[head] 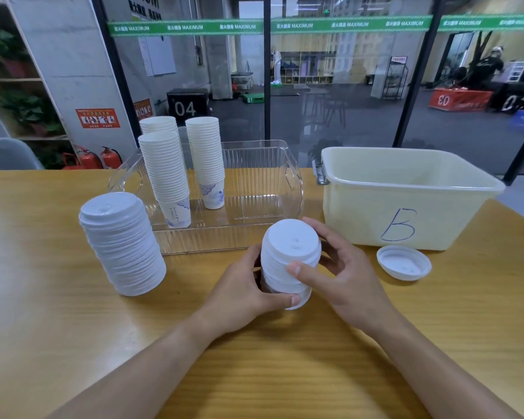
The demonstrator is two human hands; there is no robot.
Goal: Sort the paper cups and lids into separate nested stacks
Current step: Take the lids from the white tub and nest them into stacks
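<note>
1. The wooden worktop (43, 297) fills the lower frame and carries everything you are sorting.
2. The cream tub marked "B" (406, 207) at centre right looks empty, so the mixed supply is probably used up.
3. The clear ribbed tray (254, 182) at upper centre keeps three cup stacks (164, 167) upright and together.
4. The tall lid stack (123, 246) stands at centre left, leaning slightly, so more height could topple it.
5. The short lid stack (289, 261) sits at frame centre between your hands, likely being squared up.
6. Your left hand (242, 291) curls round its lower part, thumb on the front.
7. Your right hand (342, 267) curls round its upper part, thumb pressing the side.
8. One loose lid (404, 263) lies upturned right of the right hand, just in front of the tub, not yet stacked.
</note>
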